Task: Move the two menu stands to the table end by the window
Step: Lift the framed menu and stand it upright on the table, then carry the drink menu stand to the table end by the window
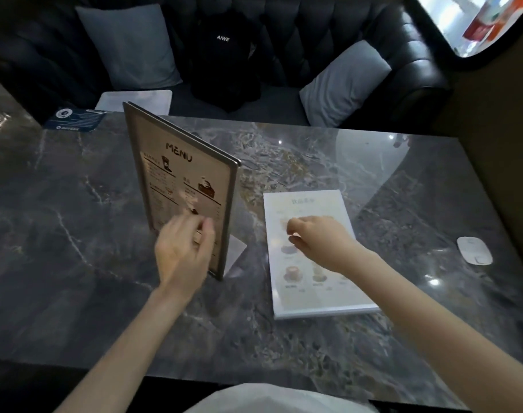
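two menu stands mid-table, window end far right.
left hand (181,248) loosely open at upright framed stand (182,189); right hand (313,236) curled, grip unclear, over flat white stand (310,287), likely readying lifts.

On the table (313,347), the upright menu stand (182,186) stands left of the flat menu stand (316,293) (sofa (328,34) behind).

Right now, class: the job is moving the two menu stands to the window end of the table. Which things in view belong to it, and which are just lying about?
Belongs to the job:
upright menu stand
flat white menu
left hand, at the upright stand
right hand, over the flat menu
table

Just lying about:
blue card
white oval disc
cushions
black bag
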A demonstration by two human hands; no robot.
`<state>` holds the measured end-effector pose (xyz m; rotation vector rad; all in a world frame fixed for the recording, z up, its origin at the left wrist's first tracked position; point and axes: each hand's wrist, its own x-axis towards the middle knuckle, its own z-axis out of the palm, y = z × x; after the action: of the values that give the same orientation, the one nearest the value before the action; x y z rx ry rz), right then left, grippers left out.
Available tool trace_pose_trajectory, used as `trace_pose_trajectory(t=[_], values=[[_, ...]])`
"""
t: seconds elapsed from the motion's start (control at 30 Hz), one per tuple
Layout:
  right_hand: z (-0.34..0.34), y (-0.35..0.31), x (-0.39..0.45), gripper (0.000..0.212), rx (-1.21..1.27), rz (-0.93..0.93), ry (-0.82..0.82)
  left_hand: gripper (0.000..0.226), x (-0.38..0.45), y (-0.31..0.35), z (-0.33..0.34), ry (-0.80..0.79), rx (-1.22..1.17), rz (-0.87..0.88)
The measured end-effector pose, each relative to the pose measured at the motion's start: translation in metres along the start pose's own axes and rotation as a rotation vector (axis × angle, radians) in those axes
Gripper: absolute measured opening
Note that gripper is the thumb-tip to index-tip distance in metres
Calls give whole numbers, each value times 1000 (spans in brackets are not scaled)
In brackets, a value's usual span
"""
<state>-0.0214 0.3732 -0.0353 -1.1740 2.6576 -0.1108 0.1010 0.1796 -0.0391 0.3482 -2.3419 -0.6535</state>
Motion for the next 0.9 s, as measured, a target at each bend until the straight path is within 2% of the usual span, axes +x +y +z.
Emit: trace_pose_trajectory(t=[0.1,0.17,0.27,0.37,0.5,0.6,0.7,0.77,0.9], values=[[17,20,-16,31,17,45,30,21,-17,9,19,-22,19,182],[36,48,-37,44,11,93,56,26,-38,26,44,-158,62,190],[67,78,-63,56,-13,167,75,52,-63,37,82,-429,189,46],[90,98,-79,61,26,256,1,74,-74,34,110,-654,256,-176],[107,112,-90,61,213,344,-77,85,-82,33,129,-809,317,-350],[113,114,-92,59,477,470,-75,86,-82,37,135,-841,288,-492],[116,115,-87,60,661,610,-61,70,-77,39,139,-799,222,-635],[116,115,-84,53,788,673,-71,65,-74,39,141,-806,164,-704],[113,117,-78,50,896,712,-143,60,-70,33,139,-798,5,-828]])
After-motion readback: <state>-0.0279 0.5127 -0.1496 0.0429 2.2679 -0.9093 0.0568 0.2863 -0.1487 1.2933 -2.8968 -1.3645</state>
